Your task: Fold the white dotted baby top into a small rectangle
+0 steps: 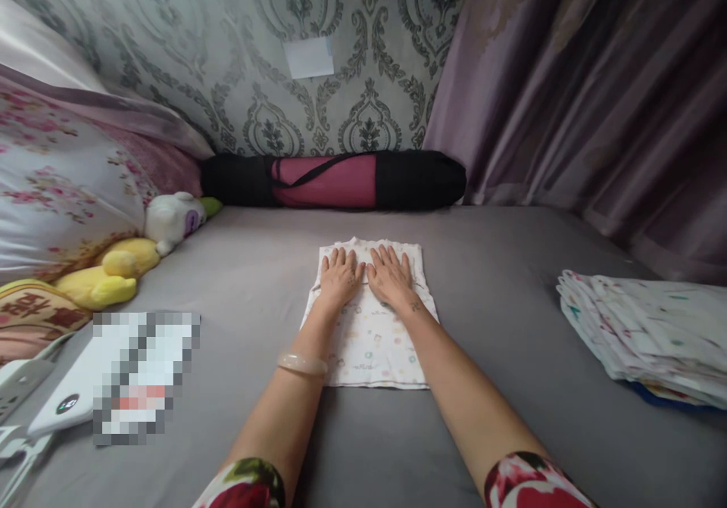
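Closest, the two floral sleeves [250, 485] are cut off by the bottom edge. A pale bangle [302, 365] circles the left wrist. Between the forearms, the lower part of a white printed garment [372, 341] lies flat on the grey sheet [238, 288], its hem facing the person; the forearms hide its lower corners, and its small prints are hard to read. Further up, the left hand [342, 277] and right hand [389, 279] rest palm down on its upper part, fingers spread and grasping nothing, thumbs close together. The cloth lies beneath the fingers and shows between them, its far edge just past the fingertips; what the palms cover cannot be seen.

Off to the right, a stack of folded cloths [653, 334] runs out of frame. At left, pixelation masks an item [164, 364] beside a white device [71, 394]. Beyond, a black-and-pink rolled bag [323, 182] lies against the patterned wall [227, 61].
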The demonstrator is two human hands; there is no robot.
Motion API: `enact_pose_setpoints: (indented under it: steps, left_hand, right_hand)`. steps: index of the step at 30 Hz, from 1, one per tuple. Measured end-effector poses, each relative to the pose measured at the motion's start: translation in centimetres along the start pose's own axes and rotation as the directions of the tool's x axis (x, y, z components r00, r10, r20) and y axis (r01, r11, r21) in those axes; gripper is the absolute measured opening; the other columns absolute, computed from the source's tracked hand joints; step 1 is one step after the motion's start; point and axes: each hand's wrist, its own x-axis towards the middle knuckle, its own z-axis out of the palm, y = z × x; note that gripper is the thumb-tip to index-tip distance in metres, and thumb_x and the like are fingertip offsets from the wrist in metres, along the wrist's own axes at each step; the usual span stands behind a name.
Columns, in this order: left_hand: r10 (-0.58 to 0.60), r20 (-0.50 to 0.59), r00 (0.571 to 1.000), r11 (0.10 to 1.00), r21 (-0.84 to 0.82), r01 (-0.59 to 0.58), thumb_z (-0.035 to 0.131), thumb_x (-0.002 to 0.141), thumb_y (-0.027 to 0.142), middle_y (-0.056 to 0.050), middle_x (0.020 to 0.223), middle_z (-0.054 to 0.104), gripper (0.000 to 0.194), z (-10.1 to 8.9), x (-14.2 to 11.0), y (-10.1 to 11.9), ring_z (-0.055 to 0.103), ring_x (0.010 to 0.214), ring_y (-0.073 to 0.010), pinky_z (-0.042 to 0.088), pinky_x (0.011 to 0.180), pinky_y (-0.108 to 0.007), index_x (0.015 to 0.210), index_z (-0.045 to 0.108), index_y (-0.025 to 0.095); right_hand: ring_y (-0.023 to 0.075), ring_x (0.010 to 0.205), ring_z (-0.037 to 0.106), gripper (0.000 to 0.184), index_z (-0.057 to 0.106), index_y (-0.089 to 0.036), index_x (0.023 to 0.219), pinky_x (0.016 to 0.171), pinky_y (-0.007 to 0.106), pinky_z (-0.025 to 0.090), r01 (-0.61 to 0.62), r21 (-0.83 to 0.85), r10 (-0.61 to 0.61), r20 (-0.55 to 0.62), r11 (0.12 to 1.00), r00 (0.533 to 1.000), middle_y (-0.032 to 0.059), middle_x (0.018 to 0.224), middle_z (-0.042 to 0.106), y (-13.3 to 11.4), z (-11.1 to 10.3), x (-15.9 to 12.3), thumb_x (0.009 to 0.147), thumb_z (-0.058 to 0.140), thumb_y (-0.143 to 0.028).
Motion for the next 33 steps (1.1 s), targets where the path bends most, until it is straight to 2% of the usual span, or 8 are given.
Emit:
enact_pose_setpoints:
  steps: [4, 7, 14, 20, 23, 26, 28, 33]
  left_hand:
    - [-0.015, -0.056, 0.998, 1.000, -0.019, 0.014, 0.032, 0.099, 0.040, -0.018, 0.154, 0.039, 0.055, -0.2, 0.0, -0.5, 0.031, 0.145, -0.0300, 0.021, 0.119, -0.050, 0.144, 0.041, 0.009]
    - [-0.036, -0.120, 0.992, 0.999, -0.017, 0.034, 0.034, 0.098, 0.037, -0.018, 0.154, 0.038, 0.055, -0.2, 0.1, -0.9, 0.029, 0.146, -0.0298, 0.016, 0.121, -0.050, 0.145, 0.040, 0.008]
    - [-0.108, 0.014, 0.994, 0.993, -0.050, 0.109, 0.023, 0.099, 0.044, -0.019, 0.157, 0.033, 0.063, 0.3, 0.4, -1.6, 0.023, 0.148, -0.0318, 0.019, 0.120, -0.049, 0.147, 0.037, 0.006]
    - [-0.110, 0.005, 0.994, 0.993, -0.042, 0.110, 0.023, 0.099, 0.045, -0.018, 0.156, 0.035, 0.062, 0.0, 0.4, -1.8, 0.025, 0.148, -0.0304, 0.018, 0.120, -0.049, 0.147, 0.039, 0.008]
    - [-0.148, -0.039, 0.988, 0.989, -0.027, 0.147, 0.021, 0.099, 0.042, -0.019, 0.155, 0.036, 0.063, -0.3, 0.4, -2.1, 0.023, 0.148, -0.0307, 0.011, 0.122, -0.051, 0.146, 0.041, 0.005]
    - [-0.186, 0.023, 0.982, 0.980, -0.061, 0.187, 0.020, 0.099, 0.043, -0.020, 0.158, 0.030, 0.065, -0.4, 0.3, -2.4, 0.023, 0.148, -0.0310, 0.014, 0.121, -0.050, 0.148, 0.037, 0.003]
    - [-0.198, 0.062, 0.978, 0.975, -0.086, 0.203, 0.021, 0.098, 0.045, -0.020, 0.159, 0.027, 0.067, -0.3, 0.4, -2.6, 0.024, 0.148, -0.0311, 0.017, 0.121, -0.051, 0.149, 0.034, 0.004]
    - [-0.210, 0.052, 0.976, 0.970, -0.115, 0.215, 0.020, 0.098, 0.046, -0.018, 0.160, 0.026, 0.066, -0.1, 0.3, -2.6, 0.023, 0.149, -0.0311, 0.017, 0.120, -0.053, 0.150, 0.034, 0.008]
  right_hand:
    - [0.0247, 0.146, 0.021, 0.053, 0.036, -0.011, 0.151, 0.119, 0.046, 0.012, -0.002, 0.022, 0.002, 0.020, 1.000, 1.000, 0.0113, 0.158, 0.029, 0.4, -0.8, 0.1, 0.102, 0.028, -0.030]
    - [0.0266, 0.146, 0.020, 0.055, 0.034, -0.007, 0.152, 0.119, 0.045, 0.012, -0.048, 0.001, 0.048, -0.037, 0.999, 0.998, 0.0149, 0.158, 0.027, 1.1, -1.1, 0.3, 0.102, 0.029, -0.030]
    - [0.0274, 0.146, 0.020, 0.056, 0.032, -0.004, 0.151, 0.118, 0.047, 0.013, -0.112, -0.031, 0.111, -0.038, 0.993, 0.993, 0.0153, 0.157, 0.028, 2.2, 0.1, 0.4, 0.102, 0.031, -0.031]
    - [0.0269, 0.146, 0.021, 0.056, 0.032, -0.006, 0.151, 0.118, 0.044, 0.014, -0.118, -0.013, 0.117, -0.006, 0.993, 0.993, 0.0151, 0.158, 0.028, 2.5, -0.2, 0.6, 0.101, 0.030, -0.030]
    - [0.0296, 0.146, 0.020, 0.057, 0.032, -0.002, 0.150, 0.118, 0.047, 0.012, -0.194, -0.030, 0.192, -0.063, 0.980, 0.979, 0.0186, 0.157, 0.029, 3.1, -0.3, 0.6, 0.100, 0.029, -0.028]
    - [0.0324, 0.145, 0.020, 0.059, 0.033, 0.004, 0.149, 0.118, 0.048, 0.016, -0.269, -0.033, 0.265, -0.093, 0.963, 0.960, 0.0218, 0.156, 0.027, 3.6, -0.1, 0.6, 0.100, 0.029, -0.029]
    - [0.0324, 0.145, 0.021, 0.060, 0.033, 0.006, 0.148, 0.117, 0.046, 0.019, -0.276, -0.030, 0.273, -0.086, 0.961, 0.958, 0.0222, 0.156, 0.027, 3.8, 0.0, 0.6, 0.099, 0.029, -0.030]
    - [0.0318, 0.145, 0.020, 0.061, 0.034, 0.005, 0.148, 0.117, 0.045, 0.021, -0.270, -0.031, 0.266, -0.098, 0.962, 0.959, 0.0211, 0.156, 0.028, 3.9, 0.3, 0.7, 0.099, 0.029, -0.031]
